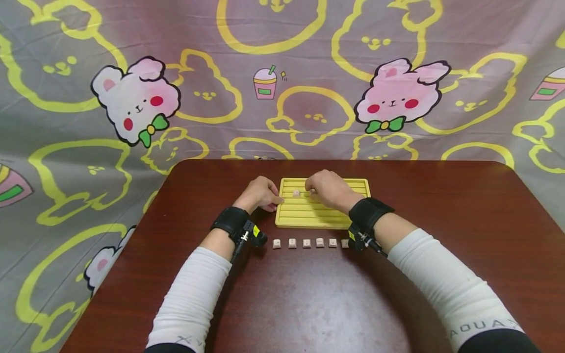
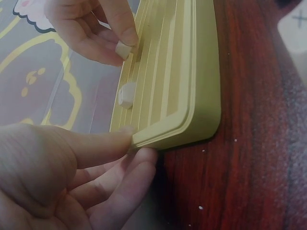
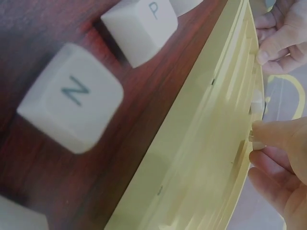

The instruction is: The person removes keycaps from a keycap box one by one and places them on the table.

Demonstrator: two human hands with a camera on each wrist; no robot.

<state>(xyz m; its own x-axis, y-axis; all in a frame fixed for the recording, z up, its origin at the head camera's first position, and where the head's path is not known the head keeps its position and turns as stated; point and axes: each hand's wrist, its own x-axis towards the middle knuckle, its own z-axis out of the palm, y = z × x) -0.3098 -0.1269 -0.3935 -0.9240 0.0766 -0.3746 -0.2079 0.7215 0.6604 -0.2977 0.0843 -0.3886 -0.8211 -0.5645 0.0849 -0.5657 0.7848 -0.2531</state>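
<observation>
A yellow ridged tray [image 1: 309, 220] lies on the table. My left hand [image 1: 261, 193] grips its left edge, thumb on top of the rim and fingers beneath, as the left wrist view shows. Over the tray's upper rows, my right hand [image 1: 332, 190] pinches a white keycap [image 2: 123, 51] between thumb and fingertips, close to a groove. Another white keycap [image 1: 296, 193] sits in an upper groove, between the two hands. In front of the tray stands a row of several white keycaps [image 1: 306, 243]; the right wrist view shows one lettered N [image 3: 72, 98] and one lettered P [image 3: 144, 28].
The dark red-brown table [image 1: 309, 304] reaches back to a patterned cloth [image 1: 304, 73] with cartoon figures. The right wrist camera [image 1: 359, 238] hangs close over the right end of the keycap row.
</observation>
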